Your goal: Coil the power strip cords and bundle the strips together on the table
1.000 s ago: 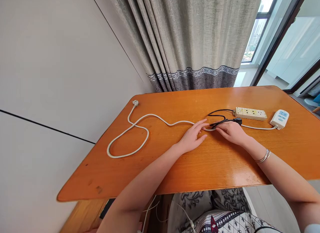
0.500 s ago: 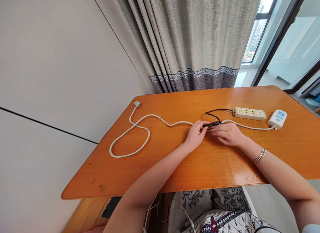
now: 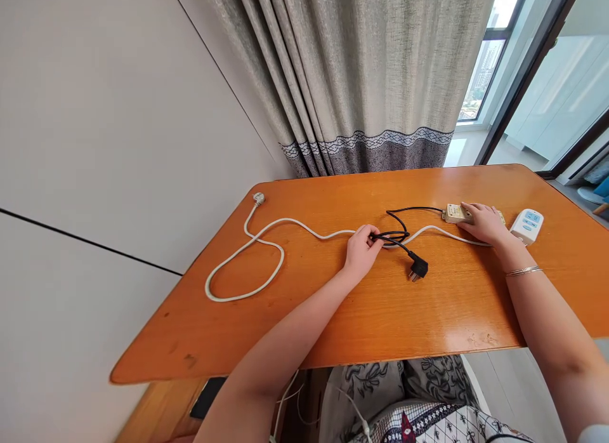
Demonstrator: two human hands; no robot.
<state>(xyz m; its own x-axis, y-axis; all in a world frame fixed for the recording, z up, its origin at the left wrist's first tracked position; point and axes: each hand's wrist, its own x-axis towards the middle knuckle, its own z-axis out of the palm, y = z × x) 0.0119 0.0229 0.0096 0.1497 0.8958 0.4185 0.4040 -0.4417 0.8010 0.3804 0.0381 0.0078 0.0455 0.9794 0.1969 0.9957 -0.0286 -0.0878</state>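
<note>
My left hand (image 3: pixel 362 247) is closed in a pinch on the folded black cable (image 3: pixel 396 235) at the middle of the table. The cable's black plug (image 3: pixel 418 266) lies nearer to me, its prongs pointing toward the front edge. My right hand (image 3: pixel 484 223) is wrapped over the cream power strip (image 3: pixel 455 213), hiding most of its sockets. From the strip's left end the black cable runs back to the bundle. A white cord (image 3: pixel 316 231) passes under or behind the bundle and my left fingers.
Right of my right hand sits a white socket block (image 3: pixel 527 226) with blue panels. The white cord loops on the left, ending in a white plug (image 3: pixel 259 198). The wooden table (image 3: pixel 295 329) borders a wall and a curtain (image 3: pixel 380 81); a dark flat object (image 3: pixel 208 397) lies below.
My right hand has left the black cable and moved right onto the power strip. The black plug has come into sight, and my left hand has shifted slightly left with the bundle.
</note>
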